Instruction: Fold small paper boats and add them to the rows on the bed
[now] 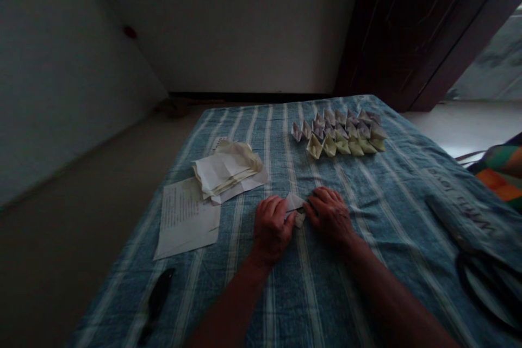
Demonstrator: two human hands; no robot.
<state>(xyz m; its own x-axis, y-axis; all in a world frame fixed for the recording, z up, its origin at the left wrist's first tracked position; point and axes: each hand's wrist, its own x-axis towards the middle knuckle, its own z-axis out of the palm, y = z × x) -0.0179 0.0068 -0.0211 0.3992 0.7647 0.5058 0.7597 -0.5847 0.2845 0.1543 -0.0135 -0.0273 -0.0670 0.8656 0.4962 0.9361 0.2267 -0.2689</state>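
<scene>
Between my hands, a small piece of folded white paper (294, 202) lies low over the striped cloth. My left hand (272, 227) grips its left side, the fingers curled and the thumb pressed against it. At its right edge my right hand (328, 213) has bent fingers closed on the paper, and their tips are partly hidden. Beyond the hands, several folded paper boats (341, 144) stand in rows, yellowish ones in front and whitish ones behind.
A stack of crumpled paper sheets (230, 170) lies to the left, partly over a printed sheet (190, 217). A black-handled knife-like object (159, 296) is at the near left. Large black scissors (465, 250) rest at the right. Blue striped cloth (253, 304) covers the table.
</scene>
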